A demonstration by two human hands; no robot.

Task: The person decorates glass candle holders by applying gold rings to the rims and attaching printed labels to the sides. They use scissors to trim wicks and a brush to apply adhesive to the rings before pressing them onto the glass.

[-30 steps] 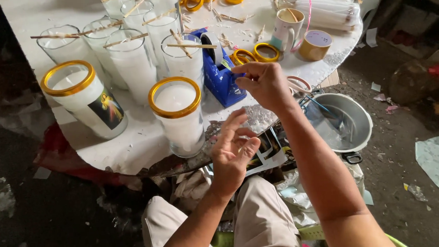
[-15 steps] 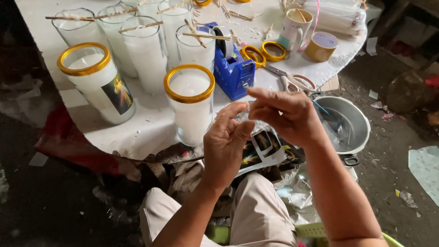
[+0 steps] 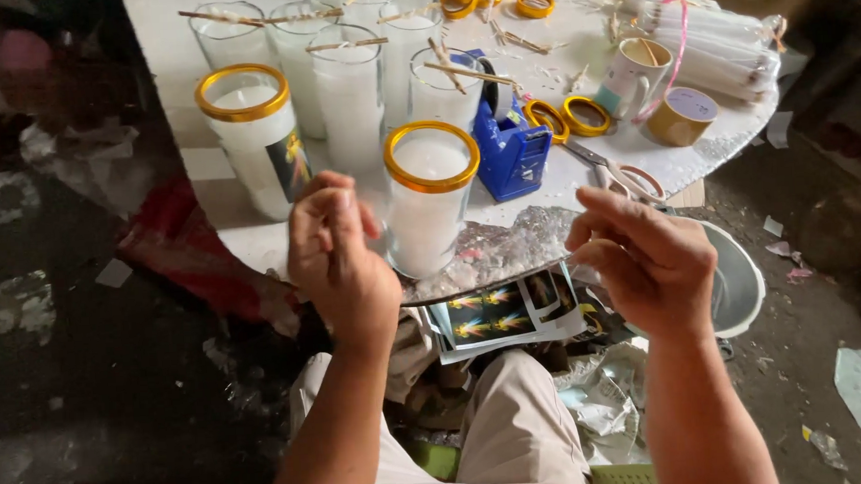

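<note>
1. A round white bench is seen from above, filling the upper half of the view, with the person's knees in pale trousers at 6 o'clock.
2. The left hand is raised at about 8 o'clock of the view, its fingers curled and pinched loosely together; whether anything thin is held between them cannot be told.
3. The right hand is raised at about 4 o'clock, well apart from the left, with fingers half bent and the thumb drawn towards them; nothing solid is seen in its grasp.
4. Between the two hands, at the near edge of the bench, a tall clear glass candle filled with white wax and ringed with a gold band is stood upright. It is just beside the left hand, at that hand's 2 o'clock.
5. A second gold-banded glass candle bearing a dark picture label is stood at 10 o'clock of the first.
6. Behind them, unbanded glass candles with wooden sticks laid across their rims are grouped together.
7. A blue plastic tape dispenser is placed at 1 o'clock of the central candle, with loose gold rings just beyond it.
8. Scissors with pale handles are laid near the right hand.
9. A stack of printed picture labels is rested on the lap, under the bench's edge.
</note>
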